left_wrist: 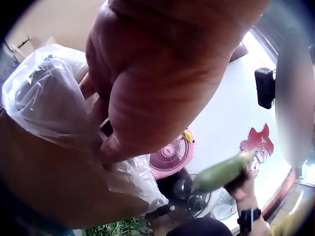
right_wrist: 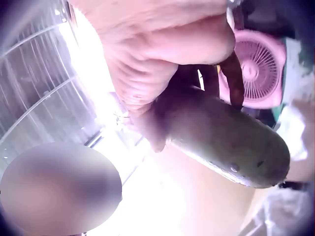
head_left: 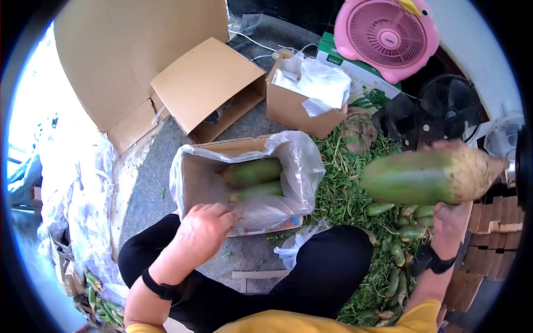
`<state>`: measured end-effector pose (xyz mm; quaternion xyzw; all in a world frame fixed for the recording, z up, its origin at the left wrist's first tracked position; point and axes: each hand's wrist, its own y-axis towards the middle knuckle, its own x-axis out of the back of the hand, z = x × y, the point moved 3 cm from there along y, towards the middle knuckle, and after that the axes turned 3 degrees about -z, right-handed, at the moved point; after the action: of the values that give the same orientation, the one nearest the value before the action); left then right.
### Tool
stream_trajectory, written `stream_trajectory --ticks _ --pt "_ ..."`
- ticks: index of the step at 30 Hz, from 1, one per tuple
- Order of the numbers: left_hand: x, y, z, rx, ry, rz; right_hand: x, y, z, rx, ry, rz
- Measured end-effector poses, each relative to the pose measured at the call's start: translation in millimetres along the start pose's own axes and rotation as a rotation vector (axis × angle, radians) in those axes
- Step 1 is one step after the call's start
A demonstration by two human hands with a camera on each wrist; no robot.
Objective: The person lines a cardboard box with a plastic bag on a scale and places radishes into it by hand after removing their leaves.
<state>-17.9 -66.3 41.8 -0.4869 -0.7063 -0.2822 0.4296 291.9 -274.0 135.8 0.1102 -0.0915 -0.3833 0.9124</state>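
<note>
My right hand (head_left: 448,222) grips a large green radish (head_left: 408,176) with a pale, tapering root end, held up over the right side. In the right wrist view, its fingers and thumb wrap the radish (right_wrist: 231,137). My left hand (head_left: 202,233) is at the near rim of a cardboard box (head_left: 202,183) lined with clear plastic (head_left: 302,172). Seen from the left wrist, the thumb lies outside and the fingers go over the rim, holding box edge and liner. Two green radishes (head_left: 252,172) lie side by side inside the box.
Leafy greens with several smaller radishes (head_left: 411,232) cover the floor to the right. Behind stand an open carton (head_left: 208,83), a box (head_left: 302,114) stuffed with white plastic, a pink fan (head_left: 388,39) and a black fan (head_left: 452,105). Plastic sheeting (head_left: 80,205) lies left.
</note>
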Motion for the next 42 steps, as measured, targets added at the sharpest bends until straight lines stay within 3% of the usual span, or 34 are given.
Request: stream_trajectory --ticks 3,5,7,9,12,14,18,21,25,32,38,41,42 --pt "5 0 -5 -0.049 0.062 -0.047 -87 36 10 0.162 -0.006 0.379" --pt "10 -2 -8 -0.051 0.034 -0.055 -139 41 5 0.185 -0.040 0.556" --pt "14 -5 -11 -0.060 0.027 -0.054 -190 45 3 0.336 -0.110 0.739" --pt "14 -8 -11 -0.034 0.048 0.007 -227 42 -26 0.028 -0.252 0.954" --pt "13 -12 -10 -0.043 0.039 0.021 -260 32 -66 0.048 -0.521 1.040" --pt "13 -14 -9 -0.048 0.034 0.028 -274 23 -91 0.047 -0.737 1.245" --pt "15 -16 -9 -0.053 0.017 0.036 -292 9 -119 0.056 -0.894 1.390" --pt "18 -15 -12 -0.021 -0.043 0.062 -306 -2 -127 -0.056 -1.027 1.531" --pt "20 -14 -14 0.017 -0.062 0.114 -328 -18 -156 -0.103 -1.249 1.858" --pt "24 -13 -5 0.036 -0.116 0.038 -314 -4 -164 -0.125 -1.306 1.784" --pt "23 -12 5 0.214 -0.108 0.064 -308 -10 -175 -0.091 -1.261 1.736" --pt "24 -8 7 0.232 -0.105 0.057 -303 -9 -167 -0.102 -1.244 1.595" --pt "26 -7 7 0.232 -0.103 0.060 -301 -5 -162 -0.005 -1.210 1.587"
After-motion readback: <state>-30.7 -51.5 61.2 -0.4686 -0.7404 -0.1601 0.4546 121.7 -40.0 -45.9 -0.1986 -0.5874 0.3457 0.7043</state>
